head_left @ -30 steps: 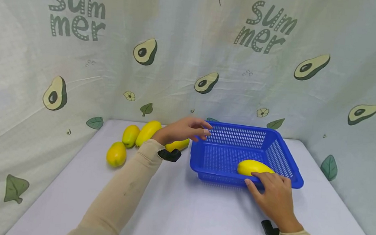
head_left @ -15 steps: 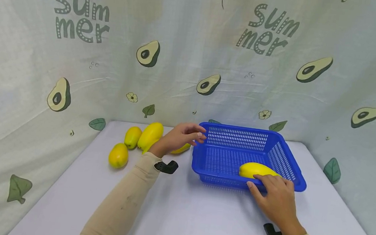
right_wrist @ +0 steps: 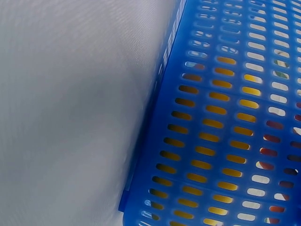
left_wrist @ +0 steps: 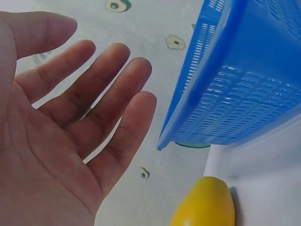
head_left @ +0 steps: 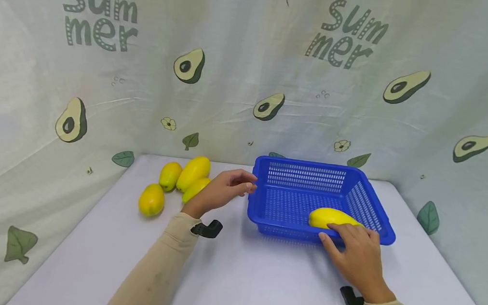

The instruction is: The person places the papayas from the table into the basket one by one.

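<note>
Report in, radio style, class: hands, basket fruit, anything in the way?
Left hand: empty, beside blue basket. Right hand: over its near wall. Yellow fruit: inside. In the way: near wall, partly hiding fruit.

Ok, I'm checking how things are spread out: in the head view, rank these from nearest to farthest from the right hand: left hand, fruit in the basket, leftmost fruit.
1. Fruit in the basket: right by the right hand's fingers.
2. Left hand: left of the basket.
3. Leftmost fruit: on the table's left.
</note>
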The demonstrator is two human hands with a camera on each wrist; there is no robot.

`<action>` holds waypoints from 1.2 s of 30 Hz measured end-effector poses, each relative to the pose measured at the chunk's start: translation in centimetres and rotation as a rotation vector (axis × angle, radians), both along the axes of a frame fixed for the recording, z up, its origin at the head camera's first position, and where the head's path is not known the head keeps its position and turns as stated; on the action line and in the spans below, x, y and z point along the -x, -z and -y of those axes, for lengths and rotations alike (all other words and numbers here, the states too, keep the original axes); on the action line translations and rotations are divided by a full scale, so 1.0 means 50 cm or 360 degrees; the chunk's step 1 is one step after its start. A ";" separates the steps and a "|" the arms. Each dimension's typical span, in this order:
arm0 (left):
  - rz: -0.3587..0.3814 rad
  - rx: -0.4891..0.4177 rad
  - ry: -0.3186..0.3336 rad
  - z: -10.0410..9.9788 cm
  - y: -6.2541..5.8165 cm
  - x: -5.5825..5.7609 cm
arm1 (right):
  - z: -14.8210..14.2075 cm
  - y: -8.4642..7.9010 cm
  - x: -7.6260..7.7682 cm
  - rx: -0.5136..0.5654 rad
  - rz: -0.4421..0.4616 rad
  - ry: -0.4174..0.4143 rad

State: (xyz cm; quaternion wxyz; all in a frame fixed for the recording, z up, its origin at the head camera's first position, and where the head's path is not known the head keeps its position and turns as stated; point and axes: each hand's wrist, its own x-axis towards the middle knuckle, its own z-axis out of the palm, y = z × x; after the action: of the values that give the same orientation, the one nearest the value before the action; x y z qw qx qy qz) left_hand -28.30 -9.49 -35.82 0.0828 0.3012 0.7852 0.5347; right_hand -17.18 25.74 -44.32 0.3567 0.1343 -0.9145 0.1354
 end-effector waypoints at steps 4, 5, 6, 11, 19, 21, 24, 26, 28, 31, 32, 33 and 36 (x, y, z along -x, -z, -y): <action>-0.0036 -0.0002 -0.0016 0.006 0.011 -0.010 | 0.001 -0.001 0.001 -0.0006 0.0003 0.0009; -0.0047 -0.0008 -0.0009 0.008 0.013 -0.012 | 0.001 -0.001 0.001 -0.0008 0.0005 0.0012; -0.0054 -0.0012 -0.0005 0.010 0.016 -0.014 | 0.001 0.000 0.001 -0.0011 0.0006 0.0016; -0.0072 -0.0048 -0.0023 0.024 0.028 -0.020 | 0.002 0.000 0.001 -0.0016 0.0007 0.0018; -0.0048 -0.0096 -0.0148 0.041 0.038 -0.020 | 0.000 -0.004 0.007 -0.0027 0.0004 0.0028; -0.0057 -0.0117 -0.0154 0.042 0.041 -0.020 | 0.000 -0.006 0.005 -0.0024 0.0010 0.0038; -0.0082 -0.0123 -0.0176 0.047 0.050 -0.022 | 0.000 -0.007 0.000 -0.0018 0.0021 0.0048; -0.0088 -0.0112 -0.0204 0.052 0.058 -0.025 | 0.001 -0.006 -0.004 -0.0015 0.0025 0.0051; -0.0080 -0.0105 -0.0239 0.060 0.068 -0.028 | 0.002 -0.004 -0.006 -0.0018 0.0021 0.0050; -0.0044 -0.0113 -0.0294 0.073 0.082 -0.031 | 0.003 -0.002 -0.006 -0.0026 0.0010 0.0044; -0.0028 -0.0125 -0.0310 0.078 0.086 -0.032 | 0.003 -0.002 -0.005 -0.0027 0.0005 0.0042; -0.0013 -0.0135 -0.0327 0.082 0.090 -0.033 | 0.004 -0.001 -0.004 -0.0029 -0.0001 0.0040; 0.0036 -0.0166 -0.0389 0.097 0.101 -0.034 | 0.007 -0.001 -0.001 -0.0022 -0.0012 0.0032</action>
State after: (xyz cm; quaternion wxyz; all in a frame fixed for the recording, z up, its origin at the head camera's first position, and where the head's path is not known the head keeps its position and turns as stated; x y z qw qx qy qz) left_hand -26.62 -14.31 -40.84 0.0101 0.2011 0.7861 0.5844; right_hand -17.15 25.40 -44.30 0.3605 0.1280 -0.9155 0.1250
